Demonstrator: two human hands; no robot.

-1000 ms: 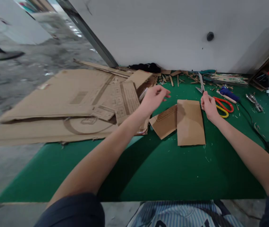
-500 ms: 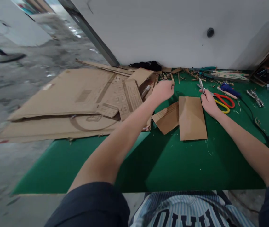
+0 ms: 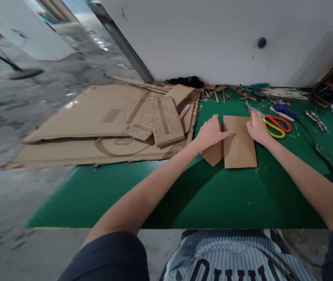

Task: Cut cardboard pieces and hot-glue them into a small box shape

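Observation:
A rectangular brown cardboard piece (image 3: 240, 150) lies on the green table. A second cardboard piece (image 3: 213, 155) is tilted at its left, partly covered by my left hand. My left hand (image 3: 211, 134) rests over that second piece with its fingers apart, and its thumb reaches onto the rectangular piece. At the upper right edge of the rectangular piece, my right hand (image 3: 258, 128) is closed round a slim metal tool (image 3: 248, 107), whose pointed end sticks up past the fingers. Scissors (image 3: 274, 127) with red and yellow handles lie right beside that hand, their blades partly behind it.
Large flattened cardboard sheets (image 3: 78, 113) and smaller offcuts (image 3: 168, 121) cover the table's left side. Along the wall lie cardboard scraps and teal-handled pliers (image 3: 258, 86). To the right are a blue corded tool (image 3: 285, 110), its cable and a metal tool (image 3: 315, 119).
My left hand has come down and forward from the offcuts onto the tilted cardboard, its thumb now on the rectangular piece. My right hand has hardly moved. The view has shifted slightly.

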